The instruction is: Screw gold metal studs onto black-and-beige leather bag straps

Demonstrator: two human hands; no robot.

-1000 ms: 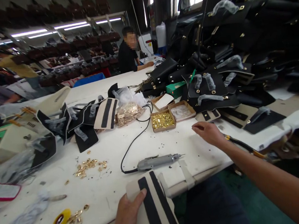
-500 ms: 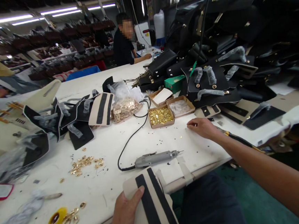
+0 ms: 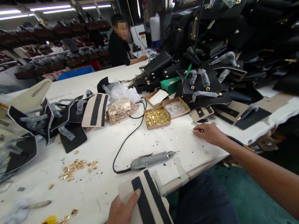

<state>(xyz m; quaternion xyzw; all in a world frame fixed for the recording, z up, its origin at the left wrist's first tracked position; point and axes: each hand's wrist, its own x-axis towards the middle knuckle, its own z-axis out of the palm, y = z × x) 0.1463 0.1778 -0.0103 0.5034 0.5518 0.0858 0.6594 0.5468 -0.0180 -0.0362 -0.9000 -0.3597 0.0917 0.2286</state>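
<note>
Left hand is clamping a stiff beige panel with two black stripes, overhanging the white table at its near edge. Right hand is resting knuckles-up on the tabletop, fingers curled; cannot tell if pinching anything.

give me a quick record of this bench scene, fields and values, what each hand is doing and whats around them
setting: workshop, long white table
left hand: holds a striped panel at the near table edge, thumb on top
right hand: fingertips down on the table, close to the box of gold studs; cannot tell if it pinches anything
tool: power screwdriver, corded, lying between the hands
around: loose gold fittings to the left; pile of black bags to the right; another person at the far end
</note>
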